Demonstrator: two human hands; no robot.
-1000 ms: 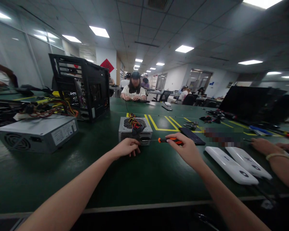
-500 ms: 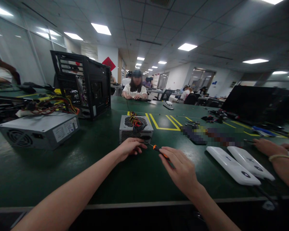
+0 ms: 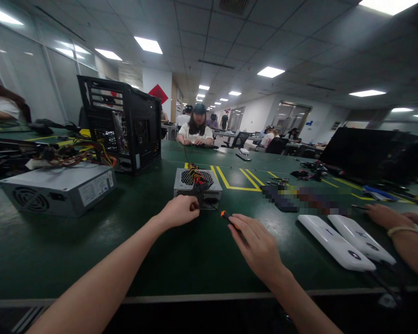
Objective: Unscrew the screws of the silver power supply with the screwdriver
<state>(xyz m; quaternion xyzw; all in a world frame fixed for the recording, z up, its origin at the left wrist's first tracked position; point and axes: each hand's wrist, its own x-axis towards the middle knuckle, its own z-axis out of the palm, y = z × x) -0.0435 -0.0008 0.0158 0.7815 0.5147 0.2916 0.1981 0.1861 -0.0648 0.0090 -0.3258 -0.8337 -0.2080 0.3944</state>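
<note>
Standing on the green table [image 3: 195,264]: 1 small metal power supply [image 3: 215,189], coloured cable bundle [image 3: 197,178] on top. Left hand [image 3: 181,211]: fingers curled together before its front face, partly covering it; whether they grip anything cannot be told. Right hand [image 3: 256,241]: fingers closed around the handle of 1 orange-and-black screwdriver [image 3: 224,214], shaft toward the front's lower right; tip contact unclear. From these fingers, the power supply lies ahead and left. Further left: 1 larger power supply [image 3: 55,185], 1 black computer case [image 3: 150,125].
</note>
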